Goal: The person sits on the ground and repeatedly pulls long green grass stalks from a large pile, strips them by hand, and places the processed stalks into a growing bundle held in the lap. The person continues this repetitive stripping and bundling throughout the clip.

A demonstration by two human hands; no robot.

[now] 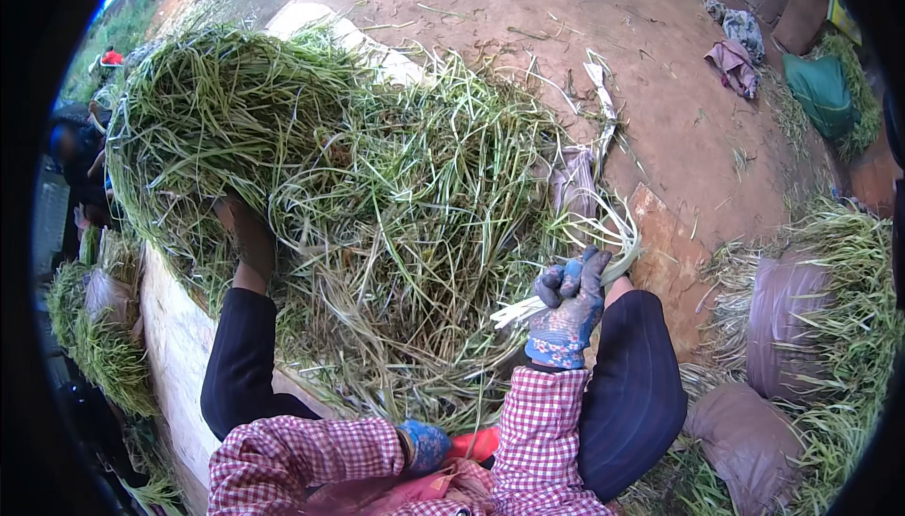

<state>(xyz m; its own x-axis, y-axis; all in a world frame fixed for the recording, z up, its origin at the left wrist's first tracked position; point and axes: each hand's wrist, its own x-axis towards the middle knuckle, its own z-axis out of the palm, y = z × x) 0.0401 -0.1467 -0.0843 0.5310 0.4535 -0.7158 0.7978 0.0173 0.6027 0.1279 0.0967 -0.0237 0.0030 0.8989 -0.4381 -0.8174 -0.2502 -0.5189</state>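
My right hand (569, 290), in a patterned knit work glove with dark, soiled fingers, is closed around a small bundle of pale stalks (520, 311). Their white ends stick out to the left, and the thin leaves curl up and over at the right. Close to my body, my left hand (428, 447) wears a blue glove. Its fingers are hidden, so its grip does not show; a red item (475, 444) lies beside it. Between my legs spreads a big tangled heap of long green leafy stalks (417, 184), with browner, drier ones mixed in.
Bundles of green stalks stand at the left (106, 360) and right (848, 318), the right one wrapped in purplish plastic (785, 325). Nearby are a plastic bag (742, 445), a green sack (820, 95) and cloths (735, 63) on bare earth. Another person (78, 148) is at far left.
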